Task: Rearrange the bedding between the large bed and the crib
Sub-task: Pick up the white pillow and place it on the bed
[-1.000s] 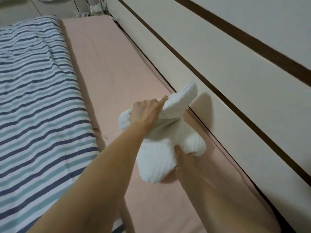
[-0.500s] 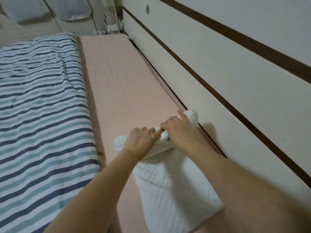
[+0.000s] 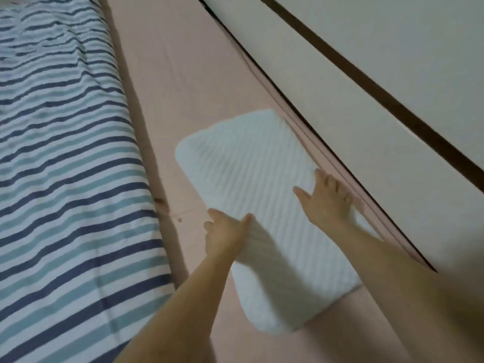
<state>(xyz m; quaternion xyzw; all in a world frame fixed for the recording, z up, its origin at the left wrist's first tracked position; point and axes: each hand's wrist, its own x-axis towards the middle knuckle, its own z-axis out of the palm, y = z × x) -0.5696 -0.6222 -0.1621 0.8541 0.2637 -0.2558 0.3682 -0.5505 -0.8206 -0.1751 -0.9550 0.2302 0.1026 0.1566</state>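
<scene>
A white quilted pillow point(image 3: 243, 174) lies flat on the pink sheet point(image 3: 183, 82), close to the headboard. My right hand point(image 3: 327, 200) rests on its right part with fingers spread and straight. At the pillow's left edge, my left hand point(image 3: 225, 234) touches the side with the thumb on top and the fingers along the edge; whether they curl under it is hidden. The frame is blurred by motion.
A blue, teal and white striped duvet point(image 3: 60, 153) covers the bed to the left of the pink strip. A cream headboard panel point(image 3: 366, 82) with dark brown bands runs along the right, with a dark gap point(image 3: 301, 111) beside the mattress.
The bunched white pillow that both hands gripped has been spread out flat on the pink sheet. Both hands have moved apart to its left and right sides.
</scene>
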